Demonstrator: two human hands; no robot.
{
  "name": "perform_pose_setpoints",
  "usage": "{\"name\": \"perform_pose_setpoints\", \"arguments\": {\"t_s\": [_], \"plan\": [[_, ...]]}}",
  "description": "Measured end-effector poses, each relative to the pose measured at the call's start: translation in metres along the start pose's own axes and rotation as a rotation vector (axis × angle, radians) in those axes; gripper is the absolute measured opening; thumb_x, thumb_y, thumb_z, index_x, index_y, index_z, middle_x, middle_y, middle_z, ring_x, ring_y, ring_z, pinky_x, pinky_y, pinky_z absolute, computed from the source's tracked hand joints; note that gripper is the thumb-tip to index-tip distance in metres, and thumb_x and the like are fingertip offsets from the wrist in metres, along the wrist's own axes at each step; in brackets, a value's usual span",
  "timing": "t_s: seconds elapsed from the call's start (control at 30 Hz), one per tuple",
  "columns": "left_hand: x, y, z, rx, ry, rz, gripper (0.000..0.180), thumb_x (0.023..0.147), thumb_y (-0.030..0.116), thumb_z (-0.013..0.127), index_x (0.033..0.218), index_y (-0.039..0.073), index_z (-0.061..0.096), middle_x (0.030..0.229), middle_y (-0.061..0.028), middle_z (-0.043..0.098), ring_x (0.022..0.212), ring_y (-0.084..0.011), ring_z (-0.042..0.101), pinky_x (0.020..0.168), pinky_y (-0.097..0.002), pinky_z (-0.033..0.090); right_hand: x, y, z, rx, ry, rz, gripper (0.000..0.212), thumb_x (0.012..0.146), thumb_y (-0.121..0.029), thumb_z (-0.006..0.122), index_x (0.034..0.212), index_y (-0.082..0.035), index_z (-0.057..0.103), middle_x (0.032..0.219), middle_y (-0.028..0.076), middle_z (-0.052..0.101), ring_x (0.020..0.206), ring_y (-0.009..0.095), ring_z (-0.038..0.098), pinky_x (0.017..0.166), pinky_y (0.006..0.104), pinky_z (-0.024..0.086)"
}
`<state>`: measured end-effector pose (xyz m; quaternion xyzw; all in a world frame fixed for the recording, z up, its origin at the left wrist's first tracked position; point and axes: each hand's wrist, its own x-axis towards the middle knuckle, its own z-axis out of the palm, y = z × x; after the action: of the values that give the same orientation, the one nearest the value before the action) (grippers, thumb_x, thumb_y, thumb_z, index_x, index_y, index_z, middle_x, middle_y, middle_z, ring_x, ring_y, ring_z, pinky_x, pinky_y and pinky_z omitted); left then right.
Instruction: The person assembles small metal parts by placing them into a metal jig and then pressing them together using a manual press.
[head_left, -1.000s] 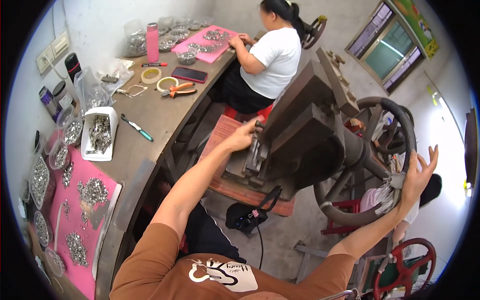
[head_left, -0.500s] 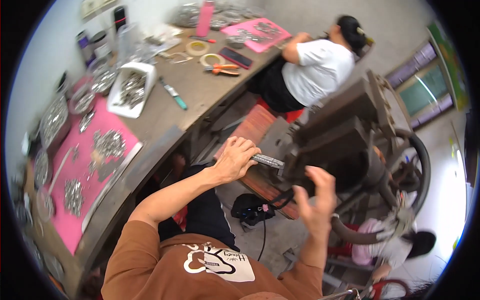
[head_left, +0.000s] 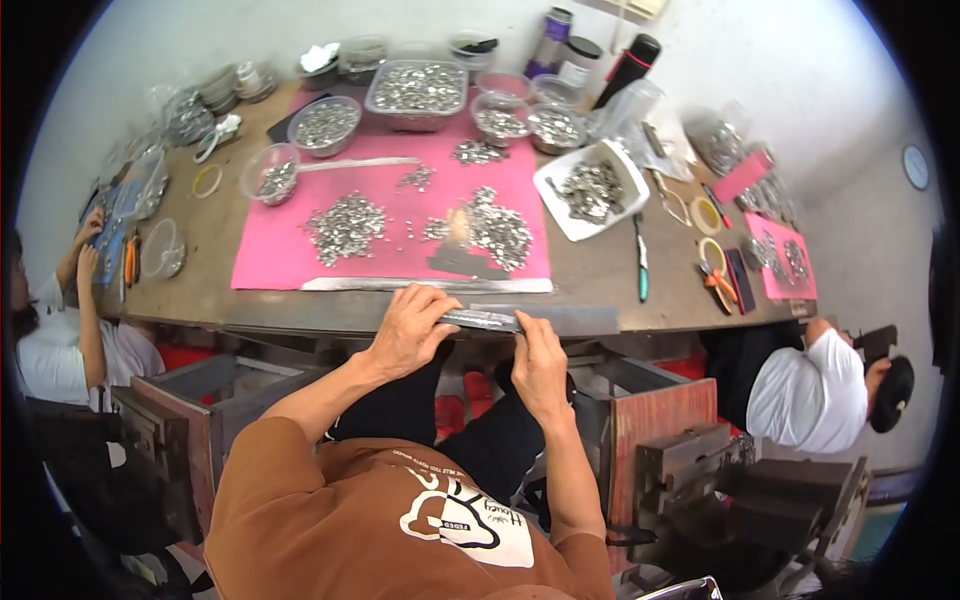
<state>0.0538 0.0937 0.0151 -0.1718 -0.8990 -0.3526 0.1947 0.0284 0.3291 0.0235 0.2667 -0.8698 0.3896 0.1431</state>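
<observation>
Close to the table's front edge, both of my hands hold a narrow grey metal bar point(head_left: 482, 320) crosswise, with a row of small shiny bits along its top. My left hand point(head_left: 408, 330) is closed round its left end. At the other end my right hand point(head_left: 540, 366) grips with thumb and fingers. Just beyond lies a pink mat point(head_left: 390, 262) bearing a left pile of small silvery metal pieces point(head_left: 346, 230) and a right pile point(head_left: 500, 230). A pale strip point(head_left: 427, 286) runs along the mat's front edge.
Tubs of metal pieces, including a large clear one point(head_left: 415, 110), line the back. Right of the mat are a white tray point(head_left: 546, 185), a green-handled tool point(head_left: 642, 270) and orange-handled pliers point(head_left: 718, 288). Co-workers sit at left point(head_left: 60, 350) and right point(head_left: 815, 385). Machine parts point(head_left: 690, 465) stand at my right.
My view has turned left from the machine to the table. The bar, held before by my left hand alone, is now over the table edge, and my formerly empty right hand grips its other end.
</observation>
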Motion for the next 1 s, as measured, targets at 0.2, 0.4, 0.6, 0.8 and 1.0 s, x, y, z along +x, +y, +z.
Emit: {"name": "perform_pose_setpoints", "arguments": {"t_s": [0.2,0.4,0.6,0.8,1.0], "plan": [[-0.016,-0.048,-0.031,0.066,-0.002,-0.099,0.028,0.086,0.013,0.073,0.113,0.005,0.068,0.102,-0.0087,0.060,0.096,-0.0282,0.055,0.085,-0.0407,0.040,0.025,-0.003,0.068,-0.128,-0.062,-0.126,0.045,0.087,0.001,0.068,0.130,0.003,0.058,0.112,0.018,0.062,0.102,0.035,0.059,0.089,0.0464,0.046],[-0.007,-0.060,-0.030,0.034,0.110,-0.075,0.022,0.087,0.009,0.072,0.109,0.006,0.073,0.100,-0.0073,0.061,0.093,-0.0262,0.056,0.084,-0.0402,0.041,0.036,-0.006,0.085,-0.111,-0.013,-0.123,0.062,0.077,-0.009,0.083,0.133,0.000,0.059,0.130,0.018,0.056,0.117,0.038,0.054,0.100,0.0478,0.044],[-0.012,-0.053,-0.020,0.127,0.127,-0.018,0.028,0.083,0.009,0.076,0.111,0.008,0.073,0.109,-0.0060,0.067,0.105,-0.0264,0.060,0.098,-0.0452,0.041,0.030,0.001,0.096,-0.160,0.029,-0.149,0.066,0.076,-0.014,0.086,0.135,0.000,0.057,0.126,0.018,0.056,0.116,0.038,0.054,0.100,0.0488,0.043],[-0.025,-0.057,-0.020,0.121,0.172,0.101,0.034,0.086,0.009,0.074,0.118,0.005,0.064,0.131,-0.0118,0.065,0.130,-0.0344,0.057,0.118,-0.0564,0.031,0.029,0.001,0.096,-0.170,0.037,-0.127,0.067,0.076,-0.016,0.086,0.134,-0.001,0.057,0.119,0.016,0.058,0.112,0.037,0.055,0.098,0.0486,0.043],[-0.084,-0.054,-0.046,-0.544,0.586,-0.101,0.022,0.109,0.012,0.043,0.128,0.000,0.046,0.132,-0.0234,0.062,0.128,-0.0359,0.060,0.105,-0.0465,0.051,0.030,0.003,0.098,-0.196,0.077,-0.184,0.057,0.078,-0.018,0.085,0.127,-0.003,0.061,0.117,0.014,0.059,0.111,0.036,0.056,0.097,0.0475,0.044]]}}
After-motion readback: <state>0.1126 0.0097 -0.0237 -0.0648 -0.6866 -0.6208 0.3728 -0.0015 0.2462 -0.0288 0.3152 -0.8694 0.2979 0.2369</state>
